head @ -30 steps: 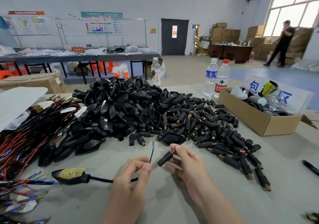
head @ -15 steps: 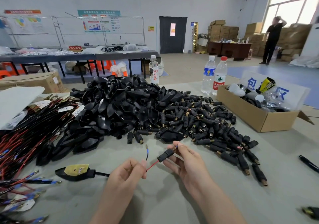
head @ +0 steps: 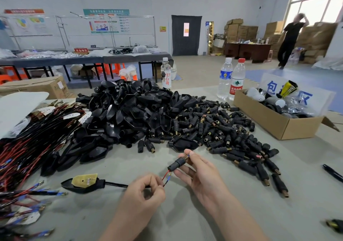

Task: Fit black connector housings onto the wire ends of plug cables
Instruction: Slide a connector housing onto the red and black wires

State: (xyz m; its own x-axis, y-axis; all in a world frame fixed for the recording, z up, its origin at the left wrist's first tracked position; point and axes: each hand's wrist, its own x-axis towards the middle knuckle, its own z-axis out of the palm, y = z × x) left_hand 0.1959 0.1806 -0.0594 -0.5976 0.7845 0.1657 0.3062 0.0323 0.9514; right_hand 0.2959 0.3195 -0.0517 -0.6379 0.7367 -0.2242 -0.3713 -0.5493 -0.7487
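Pinching a black connector housing (head: 176,163) near its upper end between thumb and forefinger, the right hand (head: 202,175) holds it tilted above the grey table (head: 185,214). Its other fingers lie loosely extended under the housing's lower end.

The left hand (head: 143,192) sits lower and nearer the camera, with its back turned up. Its fingers are curled tight and clamped on the plug cable (head: 115,184) just short of the wire ends. A red wire (head: 165,177) rises from this fist into the housing's lower mouth. A second wire (head: 169,174), blue at the tip, ends just beside that mouth and outside it. The cable's plug body (head: 84,182) lies on the table to the left, a yellowish board facing up.

The stretch of cable inside the left fist is hidden, and how far the red wire reaches inside the housing cannot be seen. A blue fleck at the housing's top, between the right fingertips, is too small to identify.

Beyond the hands lies a heap of loose housings (head: 232,135), touching a mound of larger plug shells (head: 130,114). A bundle of cables (head: 27,140) runs off the left edge. At the right edge a slim black object (head: 332,172) and a dark item (head: 336,226) are cut off and unclear. A person (head: 291,40) far back is blurred.
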